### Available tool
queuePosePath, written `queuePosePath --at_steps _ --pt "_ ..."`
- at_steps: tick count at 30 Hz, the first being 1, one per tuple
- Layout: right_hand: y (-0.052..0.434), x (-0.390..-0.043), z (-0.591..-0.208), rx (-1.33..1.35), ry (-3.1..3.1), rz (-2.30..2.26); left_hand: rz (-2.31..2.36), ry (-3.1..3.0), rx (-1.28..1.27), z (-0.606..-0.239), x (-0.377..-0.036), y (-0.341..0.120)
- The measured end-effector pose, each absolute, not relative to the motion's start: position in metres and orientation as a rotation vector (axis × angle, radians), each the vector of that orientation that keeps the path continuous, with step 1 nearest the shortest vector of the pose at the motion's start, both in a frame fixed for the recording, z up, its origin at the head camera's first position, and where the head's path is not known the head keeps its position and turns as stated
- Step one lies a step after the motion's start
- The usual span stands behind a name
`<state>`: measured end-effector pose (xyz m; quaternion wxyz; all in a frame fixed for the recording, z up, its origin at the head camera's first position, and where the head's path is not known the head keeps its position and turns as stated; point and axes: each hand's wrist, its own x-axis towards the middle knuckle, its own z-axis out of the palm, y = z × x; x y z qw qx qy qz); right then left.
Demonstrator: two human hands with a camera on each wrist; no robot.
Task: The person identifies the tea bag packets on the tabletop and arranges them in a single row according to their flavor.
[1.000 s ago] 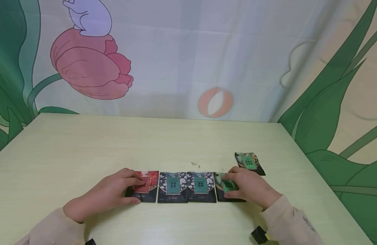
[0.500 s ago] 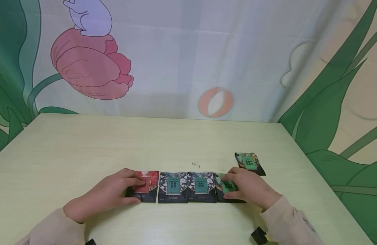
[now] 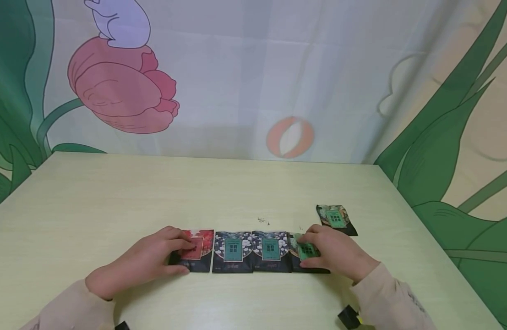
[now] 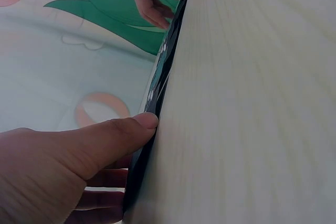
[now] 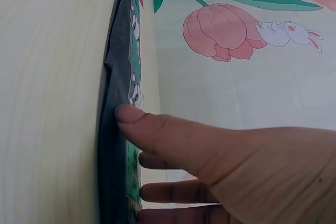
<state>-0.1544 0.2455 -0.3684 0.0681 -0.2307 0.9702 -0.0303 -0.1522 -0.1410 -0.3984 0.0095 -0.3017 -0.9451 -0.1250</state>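
Left hand [image 3: 144, 261] grips the red packet [image 3: 197, 251] at nine o'clock of the row; right hand [image 3: 337, 254] grips the green packet [image 3: 304, 252] at three o'clock, thumbs at near edges.

We find even, soft, bright lighting; faint shadows lie on the surface [image 3: 245, 192] beneath the fingers [image 3: 183, 243]. Both wrist views are soft-focused near the fingers, without glare.
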Motion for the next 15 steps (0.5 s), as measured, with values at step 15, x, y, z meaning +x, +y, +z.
queuePosePath --at_steps 15 --pt "0.2460 -0.1564 -0.3648 -0.616 2.922 -0.107 -0.399 -2.931 -0.970 -0.3971 -0.1536 -0.1418"
